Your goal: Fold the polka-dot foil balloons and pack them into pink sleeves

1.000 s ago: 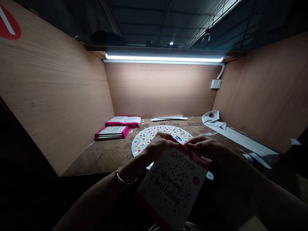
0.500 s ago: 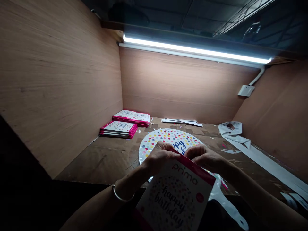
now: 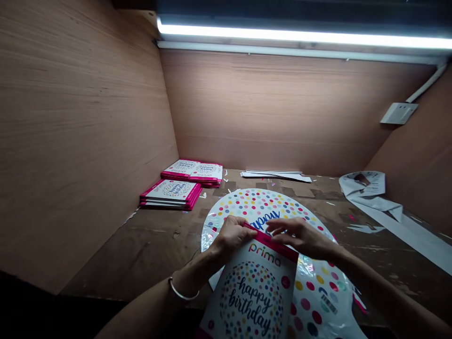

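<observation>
My left hand (image 3: 229, 238) pinches the top left corner of a white-and-pink packet (image 3: 259, 287) printed "prima" and "happy birthday". The packet tilts toward me at the table's front edge. At its pink top edge is my right hand (image 3: 296, 234), its fingers apart and the fingertips at or just above the edge; whether they touch it I cannot tell. Behind and under the packet lies a large, flat, shiny foil balloon (image 3: 250, 200) with coloured dots and blue lettering, lying upside down to me. Its dotted lower part, with a barcode label, reaches the front edge.
Stacks of similar packets (image 3: 173, 189) stand at the left, by the wooden side wall (image 3: 88, 141). White paper strips (image 3: 275, 175) lie at the back. A long white band (image 3: 406, 233) curls on the right. Paper scraps dot the brown table (image 3: 148, 245). A tube light hangs above.
The view has tipped down and come closer. The packet has turned more upright, showing its printed front more brightly. My right hand's fingers have loosened and lifted slightly at the edge.
</observation>
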Demonstrator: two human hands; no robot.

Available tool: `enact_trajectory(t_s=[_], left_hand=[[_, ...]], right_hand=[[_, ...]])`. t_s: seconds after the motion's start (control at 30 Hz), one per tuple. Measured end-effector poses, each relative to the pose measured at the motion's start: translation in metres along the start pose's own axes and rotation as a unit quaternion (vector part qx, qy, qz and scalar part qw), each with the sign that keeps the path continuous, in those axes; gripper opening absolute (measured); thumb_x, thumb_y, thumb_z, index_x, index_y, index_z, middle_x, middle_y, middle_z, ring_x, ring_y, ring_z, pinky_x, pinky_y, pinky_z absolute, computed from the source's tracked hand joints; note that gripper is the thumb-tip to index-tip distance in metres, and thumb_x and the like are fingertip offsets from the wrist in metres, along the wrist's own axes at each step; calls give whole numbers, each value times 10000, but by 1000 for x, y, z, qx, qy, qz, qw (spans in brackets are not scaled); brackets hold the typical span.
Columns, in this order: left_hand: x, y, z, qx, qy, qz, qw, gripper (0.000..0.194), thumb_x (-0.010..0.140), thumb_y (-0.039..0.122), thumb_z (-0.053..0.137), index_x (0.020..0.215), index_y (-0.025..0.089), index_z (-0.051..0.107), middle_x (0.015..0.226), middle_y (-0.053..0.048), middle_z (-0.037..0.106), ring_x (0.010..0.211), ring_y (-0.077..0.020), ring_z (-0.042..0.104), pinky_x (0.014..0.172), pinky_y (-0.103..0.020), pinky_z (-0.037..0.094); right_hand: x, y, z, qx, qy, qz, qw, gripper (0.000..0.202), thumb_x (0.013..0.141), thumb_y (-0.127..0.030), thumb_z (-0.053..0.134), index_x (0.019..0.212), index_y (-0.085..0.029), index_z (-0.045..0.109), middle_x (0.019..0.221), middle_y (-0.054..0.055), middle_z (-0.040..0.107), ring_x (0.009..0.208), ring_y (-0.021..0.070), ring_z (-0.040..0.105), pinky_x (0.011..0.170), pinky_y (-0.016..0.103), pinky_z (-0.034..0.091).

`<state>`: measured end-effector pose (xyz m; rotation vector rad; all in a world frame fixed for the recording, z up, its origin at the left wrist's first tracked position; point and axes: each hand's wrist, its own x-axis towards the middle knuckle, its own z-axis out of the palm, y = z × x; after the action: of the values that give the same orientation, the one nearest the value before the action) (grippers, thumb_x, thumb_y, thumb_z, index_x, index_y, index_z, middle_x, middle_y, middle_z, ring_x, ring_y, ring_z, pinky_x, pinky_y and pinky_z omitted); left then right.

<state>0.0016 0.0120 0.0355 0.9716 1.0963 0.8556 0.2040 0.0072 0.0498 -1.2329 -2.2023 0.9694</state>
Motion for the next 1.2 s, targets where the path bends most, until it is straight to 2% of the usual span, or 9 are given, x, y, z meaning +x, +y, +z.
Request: enact_trajectory(t_s=[0.13,0.27,0.4,0.57,0.67,0.8,0.93,1.1,1.2], left_hand=[[6,-4,17,18,5,3,1000,107,493,164,656,491,119,559,398,27,490,372,-75,406,410,-211,284],[12,-1,35,38,3,-17,999,134,481,169,660,474,124,534,388,27,482,372,-79,413,412,-213,288],[16,9,50,76,-11,-17,997,133,472,188,681,507,118,573,391,29,491,376,-77,416,408,-208,290],[14,20,58,36,-21,-35,999,133,468,187,692,499,123,579,410,15,527,381,-84,442,426,-215,326],[12,22,58,36,-15,-33,999,127,469,178,692,505,119,586,415,13,524,389,-83,437,434,-216,322],[8,21,56,48,-22,-31,998,132,463,184,694,509,113,592,423,12,521,401,-85,439,448,-219,315],[6,20,55,28,-35,-38,998,177,439,196,721,533,110,599,452,3,546,423,-92,461,477,-229,347],[6,7,52,12,-4,-31,999,176,429,195,714,504,126,569,421,19,520,389,-84,433,434,-219,316],[5,-7,50,-5,22,-35,999,161,425,186,703,498,131,571,404,25,507,382,-86,427,424,-222,317]], right_hand=[[-5,-2,11,-120,-2,-44,992,222,783,-121,419,834,-156,632,717,31,621,644,134,538,612,248,402],[-8,5,13,-195,19,-42,980,274,688,-66,440,912,-133,584,878,79,614,706,163,531,610,270,374],[-9,20,-4,56,1,47,997,222,666,-74,473,824,-144,612,770,34,624,693,147,547,619,249,405],[-13,43,-22,452,-83,139,877,228,668,-245,661,856,-117,670,751,34,665,638,127,588,641,253,443],[-12,51,-21,519,-89,132,840,227,645,-216,697,837,-95,685,745,59,680,612,116,600,616,235,440],[-10,51,-15,531,-109,128,831,241,593,-135,716,830,-104,687,731,48,681,595,115,605,594,230,446],[-9,47,-12,513,-80,122,846,167,586,-164,704,742,-126,660,659,6,648,551,101,564,581,238,438],[-11,52,-3,257,12,49,965,153,590,-113,514,668,-147,641,645,-6,621,613,128,523,578,236,401],[-15,58,3,134,31,24,990,240,569,-117,425,654,-162,644,645,1,624,640,154,529,605,261,403]])
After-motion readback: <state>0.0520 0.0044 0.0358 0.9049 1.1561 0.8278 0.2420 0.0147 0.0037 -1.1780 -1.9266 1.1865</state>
